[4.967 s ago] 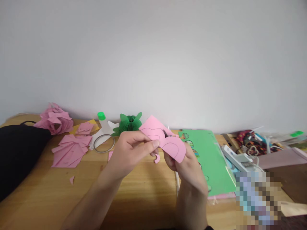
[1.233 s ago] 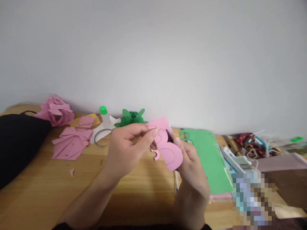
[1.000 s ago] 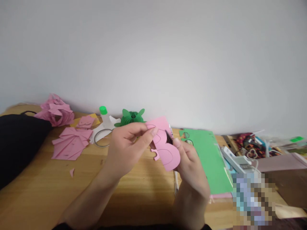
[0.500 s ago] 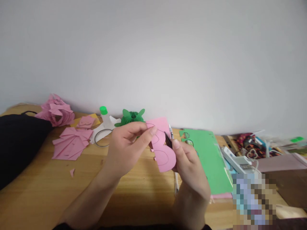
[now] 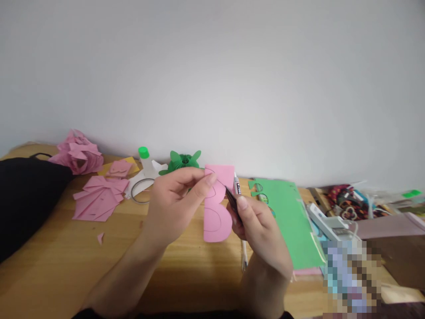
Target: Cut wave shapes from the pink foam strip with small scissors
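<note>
My left hand (image 5: pixel 174 204) pinches the upper edge of a pink paper piece (image 5: pixel 216 208) with curved pencil lines drawn on it, holding it upright above the wooden table (image 5: pixel 99 266). My right hand (image 5: pixel 259 226) is closed round small dark scissors (image 5: pixel 231 200), whose blades meet the paper's right edge at the notch between its two lobes. Most of the scissors' handles are hidden in my fingers.
A green sheet (image 5: pixel 292 221) with cut-out holes lies to the right. A pen (image 5: pixel 244 252) lies under my right hand. Pink scraps (image 5: pixel 98 199), a metal ring (image 5: pixel 141 191), a green-capped glue bottle (image 5: pixel 145 161) and a green paper ornament (image 5: pixel 182 161) lie at the back left. A black bag (image 5: pixel 23 199) is at the far left, clutter at the far right.
The pink piece has turned from slanted to nearly upright and shifted left. The small curved scrap that hung at its left edge is gone from there. The scissors stay at the right edge.
</note>
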`<state>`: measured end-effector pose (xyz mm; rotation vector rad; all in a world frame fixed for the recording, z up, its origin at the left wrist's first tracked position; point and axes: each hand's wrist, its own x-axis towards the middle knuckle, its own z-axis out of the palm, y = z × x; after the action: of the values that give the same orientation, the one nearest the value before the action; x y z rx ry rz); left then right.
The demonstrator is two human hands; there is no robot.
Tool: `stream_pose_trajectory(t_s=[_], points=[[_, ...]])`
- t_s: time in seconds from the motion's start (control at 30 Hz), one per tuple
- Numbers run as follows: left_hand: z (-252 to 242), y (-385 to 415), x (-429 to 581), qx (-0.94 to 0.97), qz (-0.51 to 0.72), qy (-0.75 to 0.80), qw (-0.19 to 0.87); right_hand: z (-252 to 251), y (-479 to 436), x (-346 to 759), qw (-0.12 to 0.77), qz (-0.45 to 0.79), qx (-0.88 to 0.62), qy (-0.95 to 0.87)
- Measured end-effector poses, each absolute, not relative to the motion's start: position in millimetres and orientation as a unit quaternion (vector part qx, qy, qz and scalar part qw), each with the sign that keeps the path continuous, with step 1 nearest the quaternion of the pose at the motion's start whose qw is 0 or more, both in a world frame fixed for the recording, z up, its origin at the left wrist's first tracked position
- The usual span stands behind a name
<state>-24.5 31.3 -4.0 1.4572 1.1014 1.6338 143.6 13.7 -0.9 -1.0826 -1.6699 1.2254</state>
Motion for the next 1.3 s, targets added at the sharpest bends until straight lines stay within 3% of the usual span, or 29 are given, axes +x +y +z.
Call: stream_pose_trajectory(t_s=[0.5,1.3], points=[[1.9,29.0,-27.5,0.610,0.599,0.435,0.283,0.5,13.4,143.3,0.384,0.496,-0.417,-0.658],[4.2,31.3,-29.3,0.583,0.616,0.408,0.338,2.2,14.2,144.3,0.364,0.498,-0.410,-0.671]])
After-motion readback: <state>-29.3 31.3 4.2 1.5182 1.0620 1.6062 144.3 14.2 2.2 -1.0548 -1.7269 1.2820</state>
